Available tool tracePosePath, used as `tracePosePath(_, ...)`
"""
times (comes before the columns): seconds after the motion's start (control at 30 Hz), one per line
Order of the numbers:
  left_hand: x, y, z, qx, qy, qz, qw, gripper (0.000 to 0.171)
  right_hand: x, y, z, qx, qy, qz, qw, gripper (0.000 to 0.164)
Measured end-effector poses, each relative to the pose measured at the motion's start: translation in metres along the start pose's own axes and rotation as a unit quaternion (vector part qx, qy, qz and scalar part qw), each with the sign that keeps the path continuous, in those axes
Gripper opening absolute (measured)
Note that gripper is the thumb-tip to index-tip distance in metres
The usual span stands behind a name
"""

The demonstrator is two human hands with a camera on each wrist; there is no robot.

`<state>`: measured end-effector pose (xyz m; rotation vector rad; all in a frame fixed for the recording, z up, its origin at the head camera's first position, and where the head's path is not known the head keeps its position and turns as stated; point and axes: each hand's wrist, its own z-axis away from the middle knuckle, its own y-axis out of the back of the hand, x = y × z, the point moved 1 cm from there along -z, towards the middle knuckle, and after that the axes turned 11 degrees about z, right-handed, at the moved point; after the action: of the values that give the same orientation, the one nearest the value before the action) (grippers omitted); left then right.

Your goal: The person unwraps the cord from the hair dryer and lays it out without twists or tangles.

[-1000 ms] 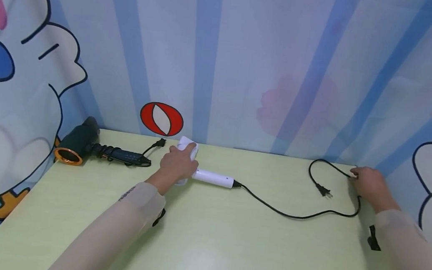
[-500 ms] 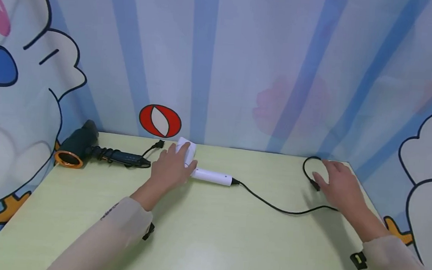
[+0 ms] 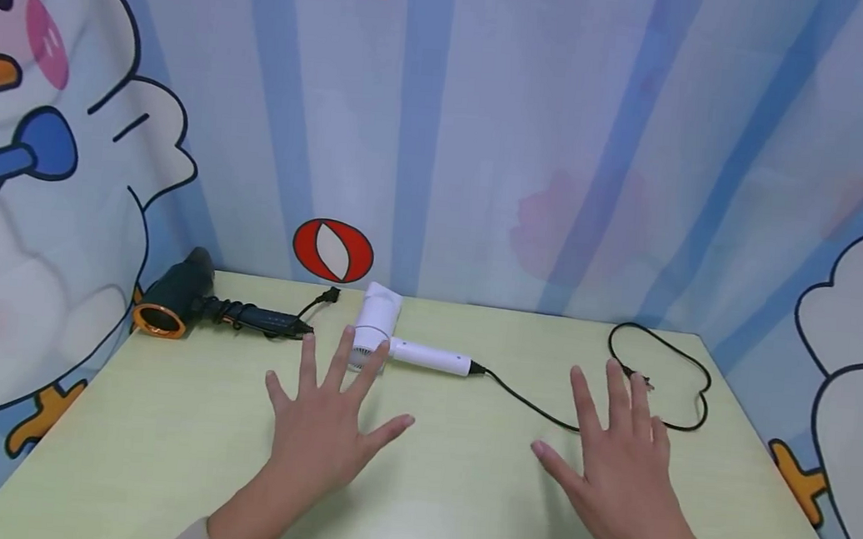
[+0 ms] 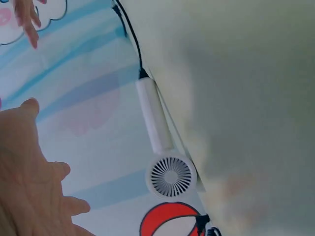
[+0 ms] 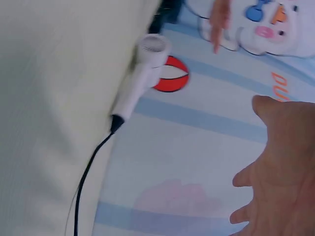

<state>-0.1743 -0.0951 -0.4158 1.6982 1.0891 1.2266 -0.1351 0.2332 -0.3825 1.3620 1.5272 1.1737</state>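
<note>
Your head camera looks forward and down over your left hand [image 3: 324, 437] and right hand [image 3: 623, 483], across the worktop [image 3: 476, 490] to its far edge and the striped cloth [image 3: 486, 140] behind. It sits farthest back and sees the far right corner. Your wrist cameras look at that edge from closer, each by its own hand. Both are turned sideways: worktop on the right in the left wrist view, on the left in the other. All three share the white hair dryer [image 3: 425, 356] and the red oval [image 3: 358, 252].
</note>
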Motion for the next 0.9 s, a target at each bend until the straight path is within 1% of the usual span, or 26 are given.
tracePosePath(0.1, 0.007, 0.002, 0.02, -0.013, 0.006, -0.014, 0.9998, 0.096, -0.016, 0.007, 0.015, 0.01, -0.013, -0.002, 1.0, 0.097)
tracePosePath(0.17, 0.013, 0.004, 0.026, -0.018, 0.009, -0.02, 0.9996, 0.098, -0.024, 0.01, 0.02, 0.012, -0.02, -0.001, 1.0, 0.1)
tracePosePath(0.23, 0.017, 0.004, 0.028, -0.02, 0.012, -0.023, 0.9995, 0.099, -0.03, 0.011, 0.023, 0.01, -0.023, 0.002, 1.0, 0.101)
tracePosePath(0.33, 0.02, 0.006, 0.028, -0.022, 0.019, -0.023, 0.9993, 0.099, -0.036, 0.01, 0.023, 0.003, -0.028, -0.005, 1.0, 0.102)
tracePosePath(0.4, 0.019, 0.005, 0.028, -0.026, 0.023, -0.019, 0.9992, 0.1, -0.039, 0.007, 0.023, -0.003, -0.031, -0.013, 0.999, 0.101)
tracePosePath(0.5, 0.012, 0.003, 0.024, -0.025, 0.03, -0.011, 0.9992, 0.099, -0.042, 0.003, 0.023, -0.007, -0.032, -0.019, 0.999, 0.1)
tracePosePath(0.6, -0.001, 0.0, 0.013, -0.015, 0.036, -0.01, 0.9992, 0.1, -0.043, -0.001, 0.022, -0.009, -0.036, -0.017, 0.999, 0.1)
tracePosePath(0.7, -0.021, -0.004, -0.003, -0.013, 0.052, -0.018, 0.9984, 0.101, -0.042, -0.004, 0.023, -0.014, -0.042, -0.013, 0.999, 0.101)
tracePosePath(0.8, -0.048, -0.005, -0.022, -0.013, 0.077, -0.022, 0.9967, 0.103, -0.043, -0.005, 0.023, -0.028, -0.049, -0.003, 0.998, 0.103)
tracePosePath(0.9, -0.079, -0.004, -0.039, -0.009, 0.108, -0.014, 0.994, 0.104, -0.046, -0.006, 0.024, -0.04, -0.052, 0.004, 0.998, 0.104)
